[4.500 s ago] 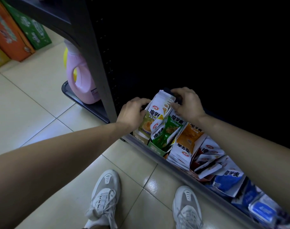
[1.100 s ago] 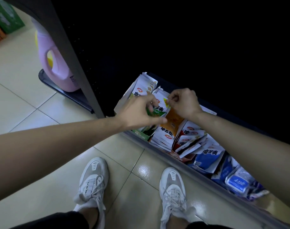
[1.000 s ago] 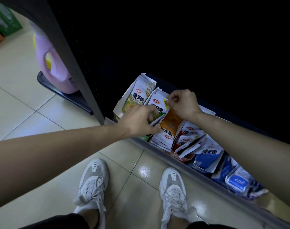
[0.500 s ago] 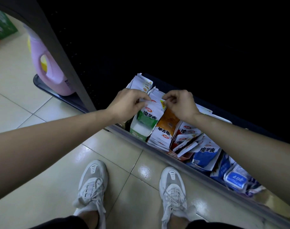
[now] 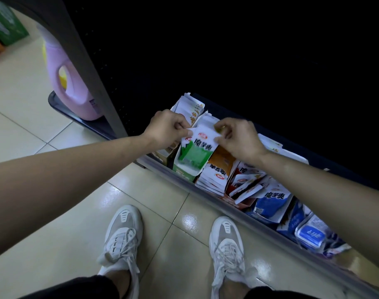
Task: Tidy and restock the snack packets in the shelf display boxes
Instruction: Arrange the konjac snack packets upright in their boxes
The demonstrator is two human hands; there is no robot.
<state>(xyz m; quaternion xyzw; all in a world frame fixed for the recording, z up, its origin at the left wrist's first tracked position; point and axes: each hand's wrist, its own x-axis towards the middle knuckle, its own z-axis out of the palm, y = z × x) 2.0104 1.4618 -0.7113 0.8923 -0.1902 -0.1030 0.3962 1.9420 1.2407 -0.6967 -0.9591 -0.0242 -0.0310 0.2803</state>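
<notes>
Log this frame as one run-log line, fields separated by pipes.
left hand: pinches green snack packet top corner | right hand: pinches other top corner | packet: over green display box, bottom shelf

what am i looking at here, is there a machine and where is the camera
There is no machine. A person wears one camera on the head, looking forward and down, so you see what they see, down to their own shoes on the tiled floor. The left hand and right hand each pinch the top of a green packet standing in a box on the bottom shelf. Orange packets and blue packets sit further right. A pink jug stands at the left.
</notes>
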